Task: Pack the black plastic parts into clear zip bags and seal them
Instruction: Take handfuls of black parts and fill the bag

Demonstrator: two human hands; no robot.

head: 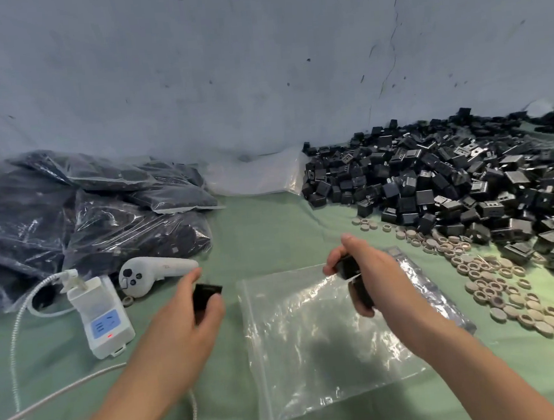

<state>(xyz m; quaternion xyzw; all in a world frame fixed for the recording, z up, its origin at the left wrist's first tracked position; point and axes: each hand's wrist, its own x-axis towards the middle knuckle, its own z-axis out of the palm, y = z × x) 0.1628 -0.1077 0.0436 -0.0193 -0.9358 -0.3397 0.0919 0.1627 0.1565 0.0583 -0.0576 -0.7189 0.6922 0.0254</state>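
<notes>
Head view: The left hand (191, 312) curls round a black part (206, 295), with the thumb on its far side and the fingers on its near side, just above the green cloth (264, 230). The right hand (370, 278) pinches a second part (348, 267) between thumb and fingertips. Another dark piece (362, 294) shows lower in the same hand, against the palm. How many pieces that hand holds cannot be told.

An empty clear bag (312, 339) lies flat on the cloth between the two grips. Its zip edge is toward the left hand and its far corner lies under the right hand's grip. More flat bags (438, 293) stick out from under it, right of the right hand.

Beyond and to the right of the right grip lies the big pile (448, 176) of loose black parts. A band of beige rings (493, 279) runs along the pile's near edge.

Just beyond the left grip lies a white controller (154, 272). Left of that grip is a white socket block (101, 316) with a plug and a braided cable (14, 346). Farther off on that side the full bags (87, 211) are heaped. A few empty clear bags (253, 175) lie far beyond both hands, at the foot of the grey wall (257, 62).
</notes>
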